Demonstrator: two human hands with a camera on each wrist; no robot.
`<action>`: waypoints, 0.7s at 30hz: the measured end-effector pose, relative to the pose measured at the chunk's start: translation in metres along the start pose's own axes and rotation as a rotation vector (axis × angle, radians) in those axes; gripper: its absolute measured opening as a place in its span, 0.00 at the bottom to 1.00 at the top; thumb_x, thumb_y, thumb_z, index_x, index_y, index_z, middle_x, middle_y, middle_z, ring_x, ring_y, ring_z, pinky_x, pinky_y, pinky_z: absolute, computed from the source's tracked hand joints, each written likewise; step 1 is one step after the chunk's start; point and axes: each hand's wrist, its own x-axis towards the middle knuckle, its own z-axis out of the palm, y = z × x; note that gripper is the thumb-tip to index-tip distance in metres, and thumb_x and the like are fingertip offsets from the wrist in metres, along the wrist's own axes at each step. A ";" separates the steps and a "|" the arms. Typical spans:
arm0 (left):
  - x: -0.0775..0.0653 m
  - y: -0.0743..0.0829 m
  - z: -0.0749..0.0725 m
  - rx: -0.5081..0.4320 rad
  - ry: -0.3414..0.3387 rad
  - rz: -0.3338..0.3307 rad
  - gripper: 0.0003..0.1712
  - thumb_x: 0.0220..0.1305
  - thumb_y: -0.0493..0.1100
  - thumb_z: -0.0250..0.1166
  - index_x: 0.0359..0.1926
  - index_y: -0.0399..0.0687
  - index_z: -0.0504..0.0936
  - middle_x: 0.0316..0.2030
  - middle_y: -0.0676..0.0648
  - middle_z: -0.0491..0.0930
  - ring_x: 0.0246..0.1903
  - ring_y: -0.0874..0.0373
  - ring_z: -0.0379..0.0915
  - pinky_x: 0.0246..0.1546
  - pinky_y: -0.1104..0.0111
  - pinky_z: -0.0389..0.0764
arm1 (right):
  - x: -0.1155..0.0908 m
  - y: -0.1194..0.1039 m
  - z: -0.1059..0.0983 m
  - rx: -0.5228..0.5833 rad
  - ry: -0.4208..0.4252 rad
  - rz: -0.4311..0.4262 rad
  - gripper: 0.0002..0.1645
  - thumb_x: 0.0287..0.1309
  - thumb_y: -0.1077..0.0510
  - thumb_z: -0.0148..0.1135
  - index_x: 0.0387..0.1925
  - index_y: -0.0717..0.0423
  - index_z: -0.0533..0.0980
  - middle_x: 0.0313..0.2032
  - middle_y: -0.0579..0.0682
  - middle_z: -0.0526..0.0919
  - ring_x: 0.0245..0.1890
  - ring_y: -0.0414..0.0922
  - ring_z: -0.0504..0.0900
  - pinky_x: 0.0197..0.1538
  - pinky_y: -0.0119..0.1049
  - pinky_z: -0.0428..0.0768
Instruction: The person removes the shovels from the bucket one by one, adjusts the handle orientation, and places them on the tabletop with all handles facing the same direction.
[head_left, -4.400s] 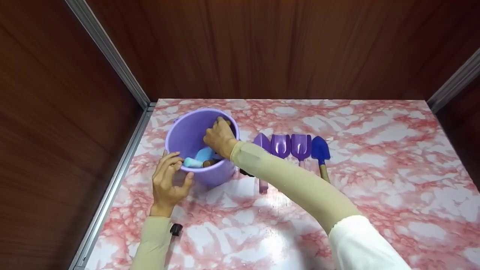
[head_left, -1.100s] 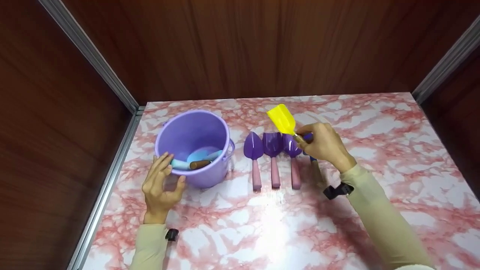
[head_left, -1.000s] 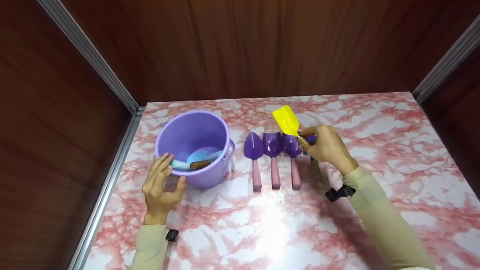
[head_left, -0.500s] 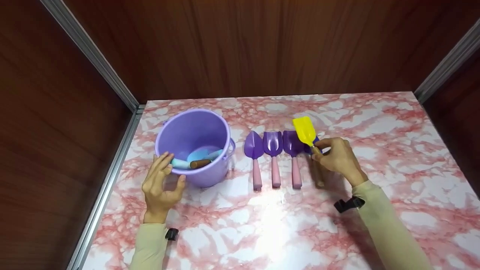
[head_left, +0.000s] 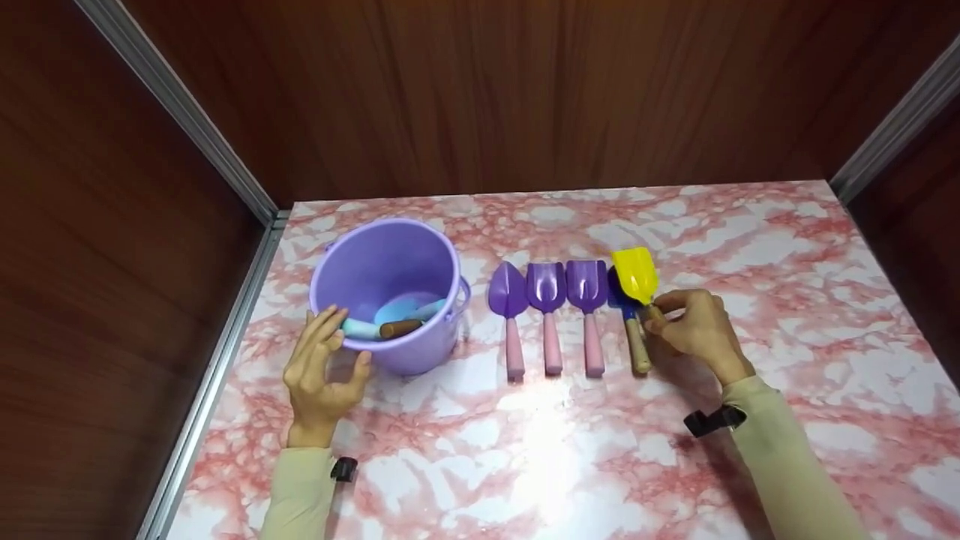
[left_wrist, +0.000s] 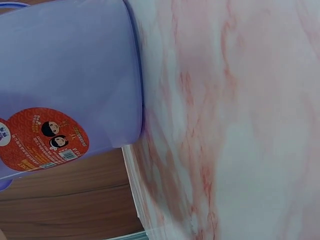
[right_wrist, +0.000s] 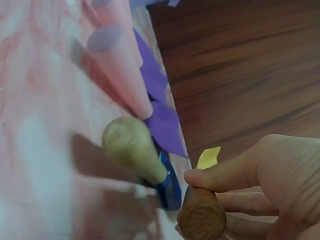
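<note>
My right hand (head_left: 697,330) pinches the wooden handle (right_wrist: 202,215) of a small yellow shovel (head_left: 636,274), whose blade points away. In the head view the yellow blade overlaps a blue trowel (head_left: 636,341) that lies on the table, its wooden handle toward me. Left of it lie a purple pointed trowel (head_left: 508,289) and two purple square-ended shovels (head_left: 546,285), all with pink handles. My left hand (head_left: 322,375) rests at the near left rim of a purple bucket (head_left: 409,356), fingers extended over the edge and thumb outside. Inside are light blue tools (head_left: 394,309) and a brown handle (head_left: 400,328).
The pink-and-white marbled table (head_left: 465,457) meets a dark wood-grain wall (head_left: 525,97) at the back. Similar panels with metal corner rails (head_left: 202,127) stand at both sides. The bucket's side bears a red label (left_wrist: 45,140).
My right hand came out of the bucket with the yellow shovel, then carried it right and toward me, past the purple shovels to the blue trowel. My left hand stays at the rim.
</note>
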 end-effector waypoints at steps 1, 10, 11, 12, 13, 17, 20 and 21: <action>0.000 0.000 0.000 -0.001 0.001 -0.001 0.30 0.68 0.56 0.70 0.28 0.30 0.78 0.46 0.30 0.90 0.47 0.27 0.86 0.65 0.32 0.80 | -0.001 0.002 0.000 -0.001 -0.001 0.008 0.23 0.64 0.58 0.72 0.58 0.65 0.84 0.52 0.67 0.88 0.30 0.46 0.87 0.29 0.32 0.89; 0.002 0.005 -0.001 -0.005 0.005 -0.003 0.28 0.68 0.54 0.70 0.28 0.30 0.78 0.45 0.29 0.90 0.46 0.26 0.86 0.73 0.43 0.78 | -0.006 0.016 0.001 0.005 0.014 0.046 0.23 0.66 0.56 0.71 0.58 0.65 0.84 0.52 0.67 0.88 0.34 0.47 0.90 0.29 0.33 0.91; 0.002 0.005 -0.001 -0.003 0.004 -0.004 0.28 0.68 0.54 0.70 0.28 0.30 0.78 0.45 0.29 0.90 0.46 0.26 0.86 0.73 0.43 0.78 | -0.006 0.017 0.001 0.003 0.015 0.046 0.23 0.66 0.56 0.71 0.58 0.65 0.84 0.53 0.67 0.88 0.35 0.47 0.89 0.29 0.33 0.91; 0.002 0.005 -0.001 0.001 0.003 -0.005 0.28 0.68 0.54 0.70 0.28 0.30 0.78 0.45 0.29 0.90 0.46 0.26 0.86 0.72 0.43 0.78 | -0.006 0.019 0.001 -0.002 0.018 0.046 0.23 0.66 0.56 0.71 0.57 0.65 0.84 0.53 0.67 0.88 0.35 0.46 0.89 0.30 0.32 0.90; 0.002 0.006 -0.001 0.003 0.003 -0.005 0.28 0.68 0.54 0.70 0.28 0.30 0.78 0.45 0.29 0.90 0.46 0.26 0.86 0.72 0.42 0.78 | -0.006 0.020 0.001 -0.001 0.021 0.048 0.23 0.66 0.56 0.72 0.57 0.65 0.84 0.53 0.67 0.88 0.35 0.47 0.89 0.30 0.32 0.90; 0.004 0.007 -0.001 0.004 0.002 -0.003 0.28 0.68 0.54 0.70 0.28 0.30 0.78 0.45 0.29 0.90 0.46 0.27 0.86 0.71 0.40 0.79 | -0.005 0.026 -0.001 0.010 0.021 0.073 0.26 0.65 0.55 0.73 0.58 0.67 0.83 0.54 0.68 0.87 0.38 0.49 0.90 0.31 0.31 0.90; 0.006 0.008 0.000 -0.002 0.004 0.002 0.28 0.68 0.53 0.70 0.28 0.29 0.78 0.45 0.29 0.90 0.46 0.26 0.86 0.70 0.39 0.79 | -0.005 0.029 -0.003 0.015 0.022 0.098 0.27 0.65 0.55 0.73 0.59 0.68 0.82 0.55 0.69 0.87 0.43 0.53 0.89 0.33 0.31 0.90; 0.006 0.008 0.000 -0.005 0.005 0.004 0.28 0.68 0.53 0.70 0.28 0.29 0.78 0.45 0.29 0.90 0.46 0.26 0.86 0.70 0.39 0.79 | -0.005 0.030 -0.003 0.014 0.024 0.103 0.27 0.65 0.55 0.73 0.60 0.68 0.81 0.55 0.69 0.86 0.43 0.54 0.89 0.33 0.30 0.90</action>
